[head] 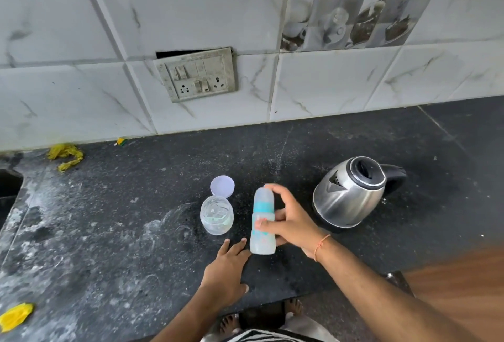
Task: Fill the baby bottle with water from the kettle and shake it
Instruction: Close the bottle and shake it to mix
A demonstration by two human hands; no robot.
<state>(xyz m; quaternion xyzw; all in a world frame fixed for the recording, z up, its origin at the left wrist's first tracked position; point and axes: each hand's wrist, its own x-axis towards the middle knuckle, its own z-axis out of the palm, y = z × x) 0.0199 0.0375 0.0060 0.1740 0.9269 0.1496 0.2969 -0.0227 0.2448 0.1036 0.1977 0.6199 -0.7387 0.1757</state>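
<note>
The bottle [262, 221] is held upright on the dark bench [109, 232] by the right hand [291, 221], whose grip is curled round its body, one finger raised near the cap. Just left of the bottle's base, the left hand [226, 268] is laid flat, fingers straight, holding nothing. Left of the bottle stand a clear jar [216, 215] and its lid [222, 185]. Right of the bottle sits the steel kettle [351, 194].

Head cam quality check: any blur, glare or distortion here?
Head view: right hand and baby bottle are motion-blurred; left hand is sharper; soft glare on the kettle; wide-angle bowing bends the wall tiles; lighting is even and diffuse.
</note>
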